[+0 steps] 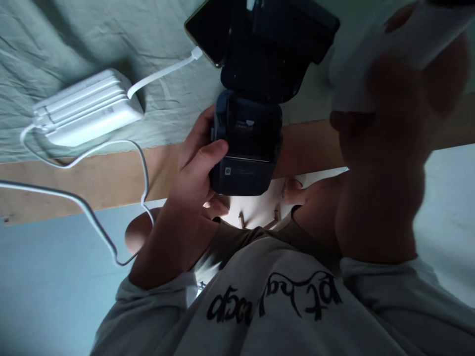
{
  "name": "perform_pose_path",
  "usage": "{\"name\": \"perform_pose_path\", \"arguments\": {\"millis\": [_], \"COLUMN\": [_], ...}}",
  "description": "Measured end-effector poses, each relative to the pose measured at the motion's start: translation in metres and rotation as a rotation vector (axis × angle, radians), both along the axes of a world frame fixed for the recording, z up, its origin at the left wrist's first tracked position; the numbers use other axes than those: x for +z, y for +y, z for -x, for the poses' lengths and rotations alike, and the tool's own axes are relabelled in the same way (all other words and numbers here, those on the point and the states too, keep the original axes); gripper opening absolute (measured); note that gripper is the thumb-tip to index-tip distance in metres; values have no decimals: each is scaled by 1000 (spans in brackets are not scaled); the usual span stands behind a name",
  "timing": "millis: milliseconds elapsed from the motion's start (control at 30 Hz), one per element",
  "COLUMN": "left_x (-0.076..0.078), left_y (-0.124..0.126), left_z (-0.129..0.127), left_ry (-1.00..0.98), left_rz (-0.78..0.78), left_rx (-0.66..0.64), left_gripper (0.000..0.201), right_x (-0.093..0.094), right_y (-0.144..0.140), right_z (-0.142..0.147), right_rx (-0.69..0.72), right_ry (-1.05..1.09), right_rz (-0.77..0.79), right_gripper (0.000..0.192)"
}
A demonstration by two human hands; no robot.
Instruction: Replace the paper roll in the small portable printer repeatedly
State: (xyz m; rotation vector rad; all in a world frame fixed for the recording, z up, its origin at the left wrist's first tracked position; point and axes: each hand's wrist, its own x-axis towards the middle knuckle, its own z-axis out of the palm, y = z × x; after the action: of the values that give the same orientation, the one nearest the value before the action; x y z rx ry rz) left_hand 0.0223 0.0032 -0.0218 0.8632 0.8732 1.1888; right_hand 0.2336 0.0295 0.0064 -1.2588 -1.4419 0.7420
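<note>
My left hand (198, 160) grips the left side of a dark blue label printer (247, 175), with the thumb on its front edge. The printer's lid (270, 59) is swung open away from me, and the dark hollow inside shows small white markings. At the right, close to the camera, my right hand (393, 113) is raised and blurred. Its fingers are wrapped round a white, roll-like thing (434, 37); the blur and the frame edge hide its exact shape.
A phone (210, 29) lies beside the lid, plugged to a white cable. The cable runs to a white power bank (92, 109) on the green cloth (159, 118). Another white cable (89, 212) loops over the wooden edge (100, 180) at the left. My legs are below.
</note>
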Motion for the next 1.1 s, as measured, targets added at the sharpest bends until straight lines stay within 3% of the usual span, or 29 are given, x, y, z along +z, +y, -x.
{"name": "perform_pose_path", "arguments": {"millis": [100, 233, 467, 600, 667, 767, 800, 967, 1100], "left_x": [0, 1, 2, 0, 0, 1, 1, 2, 4], "left_y": [0, 0, 1, 0, 0, -1, -1, -1, -2], "left_z": [0, -1, -1, 0, 0, 0, 0, -1, -2], "left_ry": [5, 8, 24, 12, -5, -14, -15, -19, -5], "left_rz": [-14, -10, -9, -28, -29, -7, -2, 7, 10], "left_rx": [-3, -1, 2, -11, -16, -21, -20, -13, -13], "left_gripper": [30, 29, 32, 35, 32, 31, 32, 31, 32], "right_x": [-10, -9, -29, -26, -25, -33, -37, -31, -17], "right_y": [4, 1, 8, 6, 5, 12, 15, 30, 25], "right_z": [6, 0, -8, -9, -19, -44, -51, -53, -40], "right_rx": [-111, -65, 73, 78, -27, -348, -455, -259, -219], "right_ry": [25, -314, -526, -522, -483, -508, -519, -628, -648], "right_rz": [-151, -152, -112, -162, -246, -377, -369, -13, 33], "right_gripper": [13, 14, 62, 59, 43, 34, 39, 53, 59]}}
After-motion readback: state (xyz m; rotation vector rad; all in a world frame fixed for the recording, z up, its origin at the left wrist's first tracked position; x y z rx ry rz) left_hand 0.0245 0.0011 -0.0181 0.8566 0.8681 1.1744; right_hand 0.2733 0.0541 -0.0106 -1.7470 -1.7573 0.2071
